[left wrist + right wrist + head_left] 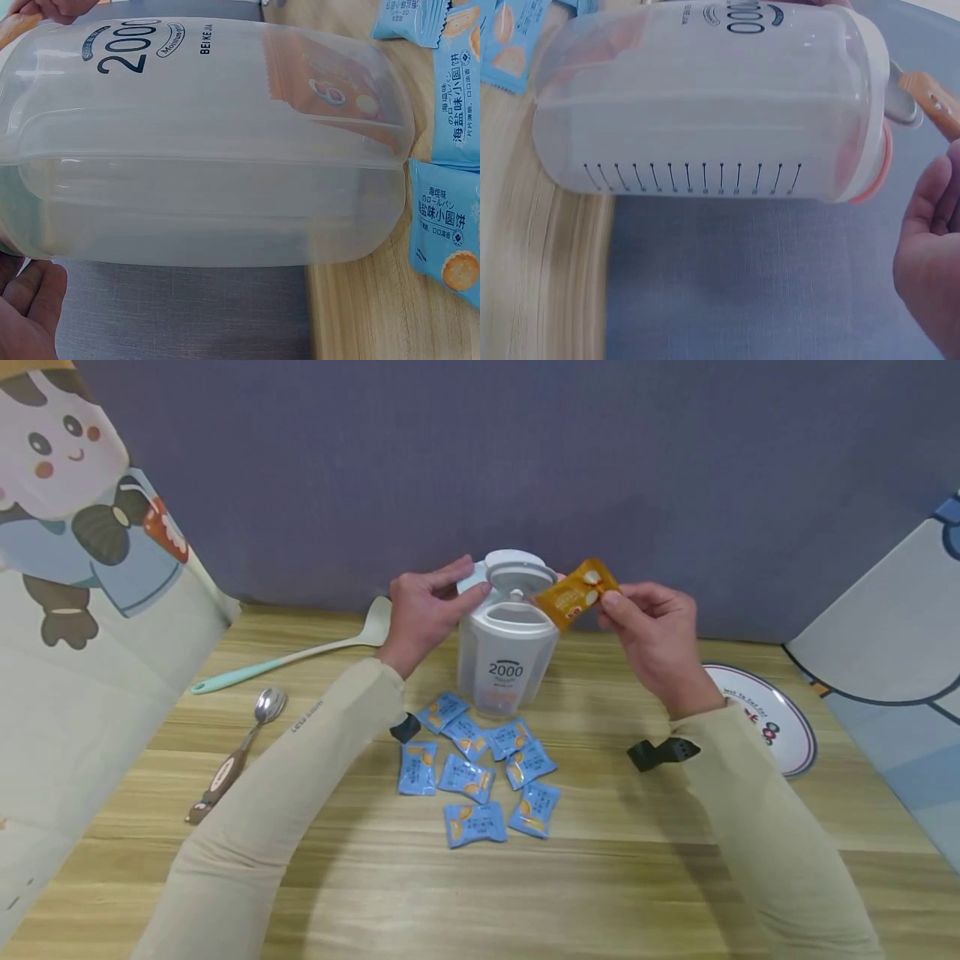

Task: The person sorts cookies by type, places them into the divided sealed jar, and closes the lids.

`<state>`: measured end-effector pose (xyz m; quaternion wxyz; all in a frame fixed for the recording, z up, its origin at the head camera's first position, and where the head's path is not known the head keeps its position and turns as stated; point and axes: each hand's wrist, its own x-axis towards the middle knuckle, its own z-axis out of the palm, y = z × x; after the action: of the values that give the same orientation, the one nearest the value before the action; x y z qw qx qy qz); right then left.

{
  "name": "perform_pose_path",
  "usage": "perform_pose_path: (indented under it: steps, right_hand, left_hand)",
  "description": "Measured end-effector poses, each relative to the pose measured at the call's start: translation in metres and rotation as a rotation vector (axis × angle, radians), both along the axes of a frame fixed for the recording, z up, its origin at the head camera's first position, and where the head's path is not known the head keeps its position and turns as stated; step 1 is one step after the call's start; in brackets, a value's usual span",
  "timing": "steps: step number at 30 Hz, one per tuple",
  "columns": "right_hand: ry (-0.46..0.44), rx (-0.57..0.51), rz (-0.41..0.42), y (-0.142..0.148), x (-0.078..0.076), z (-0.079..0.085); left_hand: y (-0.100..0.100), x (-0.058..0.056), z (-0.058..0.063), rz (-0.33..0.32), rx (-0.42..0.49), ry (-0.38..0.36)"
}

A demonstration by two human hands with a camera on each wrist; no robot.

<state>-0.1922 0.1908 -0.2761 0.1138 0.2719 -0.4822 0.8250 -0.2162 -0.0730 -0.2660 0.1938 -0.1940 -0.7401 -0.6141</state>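
A translucent storage container [504, 664] marked 2000 stands upright on the table with its flip lid [519, 568] raised. My left hand [426, 610] grips the top of the container at its left side, thumb near the lid. My right hand [651, 631] pinches one end of an orange snack packet [573, 597]; its other end is beside the opening's right edge. Through the wall, the left wrist view shows an orange packet [322, 86] at the container's bottom. In the right wrist view the held orange packet [931, 97] is near the grey lid.
Several blue cracker packets [467, 778] lie in front of the container. To the left are a ladle with a mint handle [300, 652] and a metal spoon with a brown handle [238, 760]. A white plate [787, 735] sits at right, partly behind the right sleeve. A grey-blue panel [480, 460] rises behind.
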Motion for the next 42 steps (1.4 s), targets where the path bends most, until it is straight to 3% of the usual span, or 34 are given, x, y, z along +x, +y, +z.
perform_pose_path:
  steps: [4,17,33,42]
  right_hand:
    - [-0.004,-0.044,0.005,-0.006,-0.003,0.001]
    - [-0.030,0.007,-0.053,-0.022,-0.007,-0.004]
    - [-0.024,0.176,-0.125,-0.026,-0.010,-0.008]
    - [-0.040,0.281,-0.209,-0.028,-0.009,-0.005]
  left_hand:
    - [0.000,0.000,0.000,0.001,0.006,-0.002]
    - [0.000,-0.005,-0.005,0.016,0.001,-0.018]
    - [0.000,0.002,0.000,0.004,0.006,0.004]
    - [0.000,0.001,-0.001,0.000,0.014,0.015]
